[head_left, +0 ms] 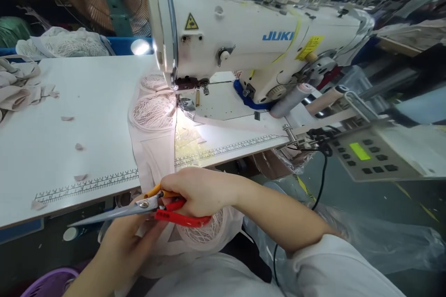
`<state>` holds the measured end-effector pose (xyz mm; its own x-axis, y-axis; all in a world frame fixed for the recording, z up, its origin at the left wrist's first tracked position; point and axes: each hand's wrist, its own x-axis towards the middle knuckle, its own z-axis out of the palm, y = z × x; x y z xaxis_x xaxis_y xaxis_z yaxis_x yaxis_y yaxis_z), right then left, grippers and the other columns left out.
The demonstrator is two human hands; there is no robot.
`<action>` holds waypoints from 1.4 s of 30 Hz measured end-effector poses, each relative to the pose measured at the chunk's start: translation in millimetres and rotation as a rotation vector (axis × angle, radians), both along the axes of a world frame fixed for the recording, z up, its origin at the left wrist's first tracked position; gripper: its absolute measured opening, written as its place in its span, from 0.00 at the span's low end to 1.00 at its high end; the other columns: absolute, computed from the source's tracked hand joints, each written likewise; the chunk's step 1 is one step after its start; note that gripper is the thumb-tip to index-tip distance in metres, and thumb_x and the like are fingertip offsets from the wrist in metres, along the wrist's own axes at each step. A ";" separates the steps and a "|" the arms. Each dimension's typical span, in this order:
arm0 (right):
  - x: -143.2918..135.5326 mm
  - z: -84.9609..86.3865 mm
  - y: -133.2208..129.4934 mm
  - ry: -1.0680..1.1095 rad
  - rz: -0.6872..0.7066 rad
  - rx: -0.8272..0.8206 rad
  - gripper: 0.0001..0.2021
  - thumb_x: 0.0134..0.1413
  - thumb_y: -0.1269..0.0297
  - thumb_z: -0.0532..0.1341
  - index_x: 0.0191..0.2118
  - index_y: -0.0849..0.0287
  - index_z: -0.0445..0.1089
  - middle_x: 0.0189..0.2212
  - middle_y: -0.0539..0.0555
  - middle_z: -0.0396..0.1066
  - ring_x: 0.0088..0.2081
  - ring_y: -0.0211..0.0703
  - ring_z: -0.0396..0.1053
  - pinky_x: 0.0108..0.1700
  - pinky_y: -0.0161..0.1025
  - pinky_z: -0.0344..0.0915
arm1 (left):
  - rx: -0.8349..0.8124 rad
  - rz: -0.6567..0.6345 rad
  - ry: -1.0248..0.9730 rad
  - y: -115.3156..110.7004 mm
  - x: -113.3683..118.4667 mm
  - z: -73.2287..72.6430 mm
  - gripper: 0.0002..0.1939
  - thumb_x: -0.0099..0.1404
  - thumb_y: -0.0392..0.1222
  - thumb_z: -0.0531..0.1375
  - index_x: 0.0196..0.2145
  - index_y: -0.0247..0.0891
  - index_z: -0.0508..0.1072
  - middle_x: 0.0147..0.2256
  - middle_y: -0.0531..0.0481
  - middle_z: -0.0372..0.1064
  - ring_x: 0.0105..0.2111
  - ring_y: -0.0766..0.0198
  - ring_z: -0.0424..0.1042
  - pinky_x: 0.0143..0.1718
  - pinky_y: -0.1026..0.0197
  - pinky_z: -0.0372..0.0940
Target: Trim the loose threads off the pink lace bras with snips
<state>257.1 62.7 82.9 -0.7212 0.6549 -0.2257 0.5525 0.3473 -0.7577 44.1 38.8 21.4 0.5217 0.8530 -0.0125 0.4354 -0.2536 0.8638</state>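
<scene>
My right hand [202, 190] is closed around scissors [146, 204] with red and orange handles. Their blades look closed and point left, over my left hand [121, 246]. The fingers of that hand close on the lower part of a pale pink lace garment piece [156, 153], partly hidden behind the scissors. From my lap, the piece runs up over the table edge to the needle area of a white sewing machine [223, 32], where its upper lace panel lies beside the presser foot. A pale strip of tape [237, 123] leads from the right to the foot.
Fabric scraps [80, 147] lie on the white table [101, 83], with a printed ruler along its front edge. A fabric pile [17, 86] is at left. Behind stands a fan [111, 0]. Thread cones [292, 100] and a control panel [365, 153] are at right.
</scene>
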 end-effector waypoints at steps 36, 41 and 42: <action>5.2 -14.6 -8.2 0.196 -0.274 -0.047 0.09 0.49 0.68 0.59 0.31 0.57 0.54 0.27 0.48 0.63 0.28 0.37 0.60 0.28 0.33 0.56 | -0.713 0.362 -0.300 -2.2 12.9 6.2 0.11 0.49 0.48 0.69 0.25 0.38 0.78 0.21 0.52 0.71 0.23 0.66 0.65 0.26 0.68 0.62; 22.5 -39.9 -58.1 0.241 -0.380 -0.117 0.16 0.47 0.57 0.62 0.29 0.56 0.52 0.26 0.47 0.58 0.25 0.36 0.55 0.27 0.33 0.54 | -0.741 0.407 -0.363 -7.0 9.1 0.1 0.12 0.49 0.48 0.70 0.23 0.36 0.78 0.22 0.52 0.71 0.23 0.68 0.64 0.24 0.70 0.59; 25.4 -45.1 -66.3 0.191 -0.314 -0.130 0.18 0.47 0.55 0.63 0.28 0.56 0.51 0.25 0.47 0.57 0.24 0.36 0.54 0.26 0.33 0.52 | -0.738 0.403 -0.363 -7.1 6.5 -1.8 0.12 0.49 0.49 0.69 0.23 0.36 0.78 0.22 0.52 0.71 0.23 0.68 0.63 0.24 0.70 0.59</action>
<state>282.5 -3.6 37.8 -0.5269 0.8255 -0.2022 0.4610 0.0778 -0.8840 50.6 31.6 19.6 0.2645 0.8120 -0.5203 0.0415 0.5294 0.8474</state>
